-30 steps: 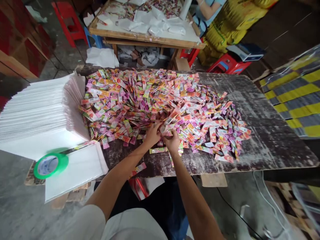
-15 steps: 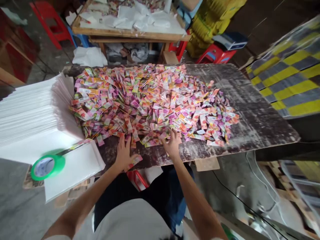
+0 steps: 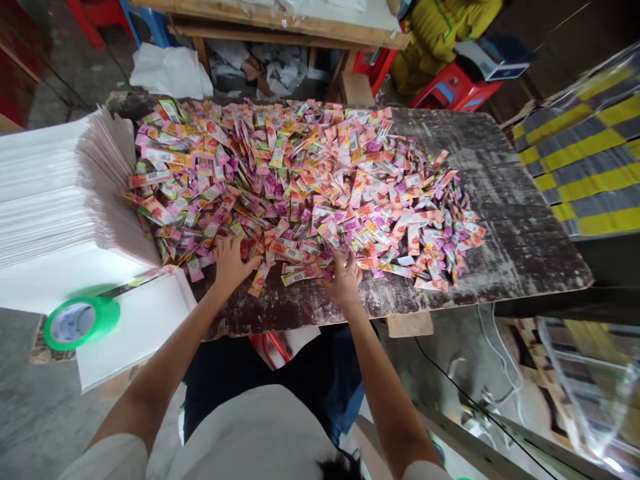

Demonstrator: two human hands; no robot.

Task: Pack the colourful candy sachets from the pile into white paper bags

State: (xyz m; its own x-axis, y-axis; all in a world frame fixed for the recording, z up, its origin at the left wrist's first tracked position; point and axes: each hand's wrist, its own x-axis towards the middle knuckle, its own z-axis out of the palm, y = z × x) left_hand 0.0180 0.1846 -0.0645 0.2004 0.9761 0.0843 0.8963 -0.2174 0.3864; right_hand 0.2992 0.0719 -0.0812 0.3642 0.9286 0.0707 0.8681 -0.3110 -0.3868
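Note:
A wide heap of small, flat printed sachets (image 3: 295,180), pink, orange, purple and green, covers much of the dark worn table (image 3: 500,200). At the heap's near left edge my left hand (image 3: 231,268) is open, fingers spread against the sachets. Its thumb touches or lies just beside a loose orange-and-pink sachet (image 3: 259,279). My right hand (image 3: 345,283) rests at the near middle edge, fingers bent into the sachets and thumb apart. Its fingertips are partly hidden among them. A green-edged sachet (image 3: 301,275) lies between the hands.
To the left stand stacked white sheets or bags (image 3: 45,207). A roll of green tape (image 3: 83,323) lies on a white packet (image 3: 135,327). Beyond are a wooden table (image 3: 280,27), a red stool (image 3: 455,87) bearing a scale (image 3: 495,60), and yellow-grey checkered stacks (image 3: 590,147).
My left hand has moved forward and left, from the table's near edge to the heap. The loose sachet by its thumb is now farther from that edge. My right hand stays by the heap, fingers more bent.

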